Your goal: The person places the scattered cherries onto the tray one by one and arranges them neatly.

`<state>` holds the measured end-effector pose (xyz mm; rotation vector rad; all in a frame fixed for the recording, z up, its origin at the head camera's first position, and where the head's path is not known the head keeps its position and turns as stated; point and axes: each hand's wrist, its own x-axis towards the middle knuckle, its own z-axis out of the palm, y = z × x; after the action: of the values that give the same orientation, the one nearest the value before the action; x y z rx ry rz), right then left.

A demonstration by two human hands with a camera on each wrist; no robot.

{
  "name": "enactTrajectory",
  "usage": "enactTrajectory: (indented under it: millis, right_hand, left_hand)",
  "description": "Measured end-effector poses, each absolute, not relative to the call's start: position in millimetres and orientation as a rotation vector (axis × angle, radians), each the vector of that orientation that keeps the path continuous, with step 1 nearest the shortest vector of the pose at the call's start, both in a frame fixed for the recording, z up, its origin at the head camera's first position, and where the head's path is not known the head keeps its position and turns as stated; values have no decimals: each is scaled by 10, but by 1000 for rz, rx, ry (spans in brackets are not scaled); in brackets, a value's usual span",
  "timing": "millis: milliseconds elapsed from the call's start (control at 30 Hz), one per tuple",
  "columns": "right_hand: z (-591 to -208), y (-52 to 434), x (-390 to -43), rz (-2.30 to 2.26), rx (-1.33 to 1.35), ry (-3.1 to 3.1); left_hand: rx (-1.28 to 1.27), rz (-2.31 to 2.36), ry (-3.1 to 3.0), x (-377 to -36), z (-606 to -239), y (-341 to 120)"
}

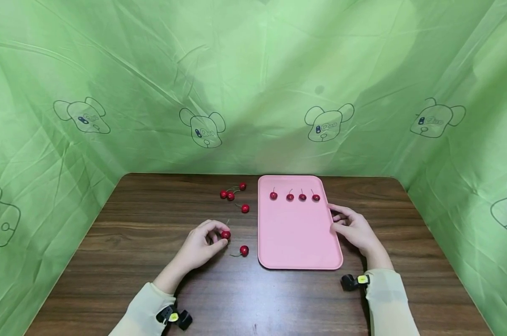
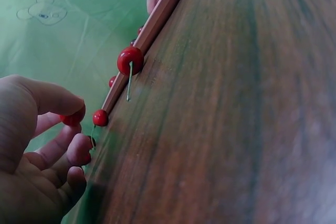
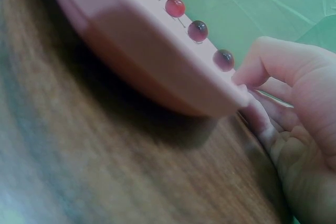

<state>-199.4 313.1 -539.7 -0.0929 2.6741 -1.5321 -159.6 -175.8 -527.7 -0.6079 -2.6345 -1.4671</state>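
my left hand [image 1: 200, 248] pinches a small red cherry [image 1: 225, 234] off the dark wooden table [image 1: 110, 242]; my right hand [image 1: 354, 228], fingers loosely curled, steadies the flat pink plastic tray [image 1: 297, 238] at its three o'clock edge.

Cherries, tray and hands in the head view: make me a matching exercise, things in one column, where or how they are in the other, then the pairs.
Things:
1. left hand
2. right hand
3. row of four cherries
4. lone cherry

Places or states:
A. lined up at the far end of the pink tray
B. rests against the tray's right edge
C. pinches a cherry on the table
D. lies on the table just left of the tray's near corner

Pairs: 1-C, 2-B, 3-A, 4-D
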Motion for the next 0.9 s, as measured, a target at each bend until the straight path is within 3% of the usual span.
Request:
enactTrajectory:
  millis: [900]
  right_hand:
    - [-5389,3140,-2007,-1562,-91,2642]
  left_hand:
    - [-797,-1305,-2682,-1762,-4934,-1392]
